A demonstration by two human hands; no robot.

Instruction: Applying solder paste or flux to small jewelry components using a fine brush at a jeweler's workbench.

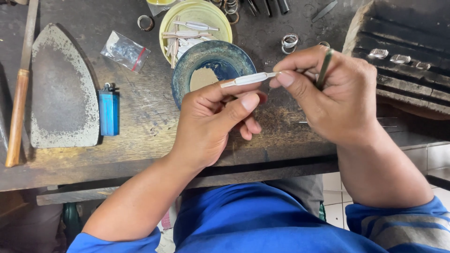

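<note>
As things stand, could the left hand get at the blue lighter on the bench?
Probably not at once. The left hand is pinching a thin silver strip together with the right hand. The path to the blue lighter looks open, though.

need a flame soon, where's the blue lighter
In the head view the blue lighter lies on the workbench's left side, beside the flat iron-shaped metal plate, left of the left hand.

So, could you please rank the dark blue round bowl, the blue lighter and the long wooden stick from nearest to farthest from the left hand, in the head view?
1. Dark blue round bowl: just beyond the left hand, partly behind its fingers.
2. Blue lighter: to the hand's left, on the worn bench.
3. Long wooden stick: far left edge.
</note>
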